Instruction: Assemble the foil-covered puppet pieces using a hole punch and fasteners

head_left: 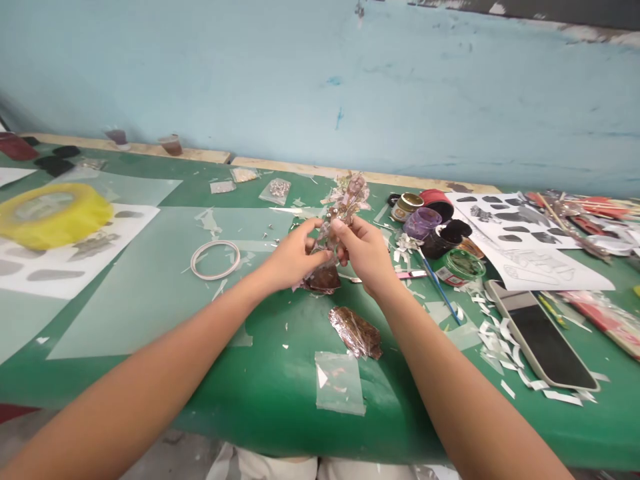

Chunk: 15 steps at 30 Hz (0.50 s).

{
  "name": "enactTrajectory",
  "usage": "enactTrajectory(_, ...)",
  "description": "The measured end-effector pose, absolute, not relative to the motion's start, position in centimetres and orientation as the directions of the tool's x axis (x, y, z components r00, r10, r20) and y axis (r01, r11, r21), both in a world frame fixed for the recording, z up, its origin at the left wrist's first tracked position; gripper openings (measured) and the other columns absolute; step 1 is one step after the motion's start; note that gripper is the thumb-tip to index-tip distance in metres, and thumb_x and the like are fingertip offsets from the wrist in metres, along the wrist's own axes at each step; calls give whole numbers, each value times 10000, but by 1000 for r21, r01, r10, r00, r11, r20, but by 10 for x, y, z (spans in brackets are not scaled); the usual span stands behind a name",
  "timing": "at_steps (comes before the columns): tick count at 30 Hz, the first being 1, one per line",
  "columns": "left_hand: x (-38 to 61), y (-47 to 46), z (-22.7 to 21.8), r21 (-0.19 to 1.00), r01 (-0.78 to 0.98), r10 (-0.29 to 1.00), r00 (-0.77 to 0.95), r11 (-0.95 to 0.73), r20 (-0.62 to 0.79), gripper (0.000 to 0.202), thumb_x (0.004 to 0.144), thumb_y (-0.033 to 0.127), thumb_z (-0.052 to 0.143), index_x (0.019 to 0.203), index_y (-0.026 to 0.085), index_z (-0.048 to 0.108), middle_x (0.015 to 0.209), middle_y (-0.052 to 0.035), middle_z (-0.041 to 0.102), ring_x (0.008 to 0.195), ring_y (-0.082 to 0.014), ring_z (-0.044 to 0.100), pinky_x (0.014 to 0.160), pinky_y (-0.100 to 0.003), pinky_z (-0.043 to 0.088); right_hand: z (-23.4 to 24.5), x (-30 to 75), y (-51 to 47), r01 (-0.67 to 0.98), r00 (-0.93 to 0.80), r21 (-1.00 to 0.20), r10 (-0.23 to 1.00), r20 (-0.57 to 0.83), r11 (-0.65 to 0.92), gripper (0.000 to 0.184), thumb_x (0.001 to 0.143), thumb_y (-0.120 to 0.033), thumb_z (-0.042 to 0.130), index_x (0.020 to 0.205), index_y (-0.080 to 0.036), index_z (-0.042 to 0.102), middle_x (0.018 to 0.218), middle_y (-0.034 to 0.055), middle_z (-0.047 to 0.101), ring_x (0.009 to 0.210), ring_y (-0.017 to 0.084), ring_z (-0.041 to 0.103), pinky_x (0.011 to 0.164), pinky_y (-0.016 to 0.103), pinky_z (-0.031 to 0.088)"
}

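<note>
Both hands meet over the middle of the green table (270, 393). My left hand (293, 257) and my right hand (365, 257) pinch a small glittery craft piece (345, 200) of foil and clear plastic that sticks up between the fingertips. Its dark brown lower part (324, 279) hangs just under my left hand. On the table close in front lie a crumpled brown foil scrap (356, 331) and an empty clear plastic bag (339, 382).
A white tape ring (215, 259) lies to the left, a yellow tape roll (53, 213) far left on printed paper. Paint pots (430, 223), a blue brush (440, 288), paper snippets and a phone (543, 343) crowd the right. Small bags (276, 191) sit near the blue wall.
</note>
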<state>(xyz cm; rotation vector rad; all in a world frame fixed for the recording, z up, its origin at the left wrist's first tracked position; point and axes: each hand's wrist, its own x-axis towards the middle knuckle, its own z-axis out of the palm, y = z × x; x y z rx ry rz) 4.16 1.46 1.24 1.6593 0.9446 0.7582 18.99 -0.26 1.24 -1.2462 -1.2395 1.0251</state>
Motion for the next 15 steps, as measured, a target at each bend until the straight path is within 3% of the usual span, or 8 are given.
enactTrajectory(6, 42, 13, 11, 833, 410, 873, 459, -373, 165, 464, 755, 170, 540, 1219, 189, 550, 1012, -58, 653, 803, -176, 609, 725, -313, 495, 10, 195, -1, 198, 142, -971, 976, 166, 136, 284, 821, -393, 591, 665, -226, 424, 437, -58, 439, 400, 98, 405, 429, 245, 324)
enactTrajectory(11, 32, 20, 31, 891, 424, 925, 381, -161, -14, 545, 770, 150, 501, 1308, 230, 493, 1038, -55, 617, 521, -73, 534, 479, -236, 434, 18, 201, 0, 189, 83, -973, 985, 149, 131, 222, 849, -266, 556, 658, -207, 461, 427, -72, 423, 382, 84, 413, 421, 228, 338)
enactTrajectory(15, 16, 27, 47, 853, 506, 908, 405, -128, -105, 319, 800, 194, 514, 1113, 208, 573, 773, -5, 609, 452, -73, 468, 472, -242, 396, 22, 209, -3, 226, -77, -974, 996, -48, -30, 248, 847, -267, 605, 638, -186, 500, 444, -56, 457, 404, 66, 420, 433, 209, 352)
